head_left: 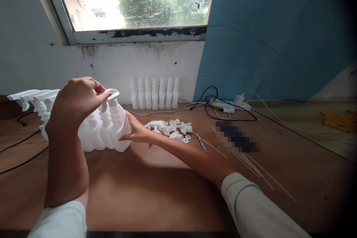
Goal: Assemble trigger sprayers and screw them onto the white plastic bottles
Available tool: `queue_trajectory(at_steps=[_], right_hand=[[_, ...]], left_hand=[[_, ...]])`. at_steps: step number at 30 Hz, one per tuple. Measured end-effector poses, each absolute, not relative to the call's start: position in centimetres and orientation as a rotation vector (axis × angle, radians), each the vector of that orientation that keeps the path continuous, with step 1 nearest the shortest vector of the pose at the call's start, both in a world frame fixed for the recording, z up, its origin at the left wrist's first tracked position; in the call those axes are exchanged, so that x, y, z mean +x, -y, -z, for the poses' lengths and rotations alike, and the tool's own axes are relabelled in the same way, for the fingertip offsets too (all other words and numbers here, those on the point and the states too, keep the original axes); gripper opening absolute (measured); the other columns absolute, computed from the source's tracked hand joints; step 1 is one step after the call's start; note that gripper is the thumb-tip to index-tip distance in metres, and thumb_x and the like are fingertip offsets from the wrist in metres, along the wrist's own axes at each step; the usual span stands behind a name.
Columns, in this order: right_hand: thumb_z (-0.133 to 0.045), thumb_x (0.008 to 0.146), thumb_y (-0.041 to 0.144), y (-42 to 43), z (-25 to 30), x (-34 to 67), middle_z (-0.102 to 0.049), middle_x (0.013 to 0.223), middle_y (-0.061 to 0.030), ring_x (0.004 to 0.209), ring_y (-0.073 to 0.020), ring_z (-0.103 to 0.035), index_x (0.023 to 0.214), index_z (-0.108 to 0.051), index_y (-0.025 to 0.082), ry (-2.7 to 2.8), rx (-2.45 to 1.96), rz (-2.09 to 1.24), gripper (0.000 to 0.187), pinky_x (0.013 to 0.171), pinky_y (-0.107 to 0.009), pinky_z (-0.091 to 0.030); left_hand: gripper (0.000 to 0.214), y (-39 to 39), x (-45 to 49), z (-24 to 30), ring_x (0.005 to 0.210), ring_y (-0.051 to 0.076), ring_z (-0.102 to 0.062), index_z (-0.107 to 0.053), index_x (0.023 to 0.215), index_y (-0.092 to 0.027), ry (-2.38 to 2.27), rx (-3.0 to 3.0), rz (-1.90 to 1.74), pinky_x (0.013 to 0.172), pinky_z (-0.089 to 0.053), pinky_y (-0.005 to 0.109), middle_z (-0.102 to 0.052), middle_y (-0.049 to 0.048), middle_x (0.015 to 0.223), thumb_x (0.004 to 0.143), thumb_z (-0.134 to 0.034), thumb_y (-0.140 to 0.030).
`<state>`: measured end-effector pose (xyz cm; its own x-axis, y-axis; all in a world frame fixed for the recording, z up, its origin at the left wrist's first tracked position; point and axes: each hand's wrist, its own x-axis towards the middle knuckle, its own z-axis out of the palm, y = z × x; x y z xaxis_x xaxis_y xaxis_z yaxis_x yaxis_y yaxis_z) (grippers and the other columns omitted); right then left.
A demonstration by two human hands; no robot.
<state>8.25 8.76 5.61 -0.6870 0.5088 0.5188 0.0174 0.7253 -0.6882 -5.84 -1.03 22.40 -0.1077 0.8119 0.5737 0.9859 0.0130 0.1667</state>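
Note:
A white plastic spray bottle [119,135] stands upright at the near end of a row of similar bottles. On its neck sits a white trigger spray head [113,93]. From above, my left hand [78,98] grips this head, thumb on top and fingers partly hidden behind. My right hand [136,129] is wrapped round the bottle's right side, thumb towards me. Behind my left wrist, other bottles carry trigger spray heads [28,96]. To the right of my right hand lies a pile of loose white spray heads [167,128].
Several headless white bottles [154,95] line the wall under the window. Thin white tubes [256,171], a slim metal tool [200,141] and small white rings [186,140] lie on the wooden table [156,200]. Farther back are a power strip [231,104] and black cables [212,98]. A blurred dark object [237,136] lies right.

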Motion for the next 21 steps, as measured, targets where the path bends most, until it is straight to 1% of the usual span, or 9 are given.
queue_trajectory(at_steps=[4,10,12,14,16,18,21], right_hand=[[-0.081,0.068,0.038,-9.5,-5.1,7.6,-0.022,0.156,-0.0132,0.144,-0.0272,-0.024,0.152,-0.013,0.022,2.183,-0.325,-0.834,0.11,0.118,-0.044,-0.026],[-0.08,0.069,0.04,-10.0,-4.8,7.1,-0.021,0.157,-0.0131,0.145,-0.0252,-0.023,0.153,-0.011,0.022,2.182,-0.28,-0.834,0.11,0.119,-0.04,-0.025],[-0.081,0.068,0.038,-10.1,-4.5,7.1,-0.019,0.158,-0.014,0.146,-0.0257,-0.022,0.153,-0.008,0.022,2.189,-0.291,-0.863,0.113,0.119,-0.041,-0.024],[-0.081,0.068,0.038,-10.2,-4.2,7.2,-0.016,0.158,-0.0168,0.146,-0.028,-0.022,0.154,-0.003,0.021,2.211,-0.355,-0.908,0.118,0.118,-0.045,-0.025],[-0.081,0.068,0.038,-10.2,-4.1,7.9,-0.017,0.158,-0.0198,0.144,-0.0309,-0.027,0.154,-0.001,0.02,2.224,-0.448,-0.932,0.119,0.116,-0.048,-0.029],[-0.079,0.07,0.033,-10.2,-4.4,9.4,-0.023,0.156,-0.0199,0.14,-0.0309,-0.035,0.154,-0.005,0.02,2.214,-0.505,-0.879,0.112,0.113,-0.049,-0.033],[-0.069,0.077,0.021,-9.8,-5.8,13.5,-0.039,0.147,-0.0162,0.131,-0.0254,-0.047,0.149,-0.023,0.02,2.181,-0.53,-0.67,0.086,0.107,-0.044,-0.042]], left_hand=[[0.029,1.1,-5.7,-22.5,0.07,0.016,-0.054,-0.068,0.076,-0.021,2.02,-1.824,0.772,0.063,-0.034,0.028,-0.064,0.0009,0.082,0.078,-0.061,-0.049],[0.029,1.0,-5.9,-22.6,0.07,0.017,-0.053,-0.069,0.078,-0.022,2.051,-1.784,0.746,0.061,-0.033,0.028,-0.063,0.0014,0.078,0.079,-0.059,-0.049],[0.03,0.9,-6.0,-22.6,0.075,0.019,-0.054,-0.07,0.082,-0.022,2.049,-1.782,0.744,0.062,-0.033,0.029,-0.064,0.0023,0.084,0.08,-0.057,-0.049],[0.034,0.8,-6.1,-22.5,0.081,0.02,-0.056,-0.071,0.09,-0.022,2.046,-1.77,0.744,0.064,-0.035,0.029,-0.065,0.0035,0.095,0.082,-0.054,-0.051],[0.039,0.8,-6.2,-22.3,0.087,0.022,-0.058,-0.071,0.1,-0.022,2.035,-1.746,0.749,0.066,-0.037,0.03,-0.064,0.0046,0.106,0.084,-0.052,-0.052],[0.042,1.1,-6.2,-22.2,0.091,0.024,-0.059,-0.069,0.108,-0.02,1.971,-1.713,0.769,0.069,-0.04,0.031,-0.062,0.0063,0.114,0.085,-0.052,-0.05],[0.041,2.0,-5.7,-22.0,0.092,0.023,-0.059,-0.068,0.111,-0.015,1.76,-1.71,0.842,0.077,-0.044,0.032,-0.061,0.0086,0.116,0.088,-0.051,-0.044]])
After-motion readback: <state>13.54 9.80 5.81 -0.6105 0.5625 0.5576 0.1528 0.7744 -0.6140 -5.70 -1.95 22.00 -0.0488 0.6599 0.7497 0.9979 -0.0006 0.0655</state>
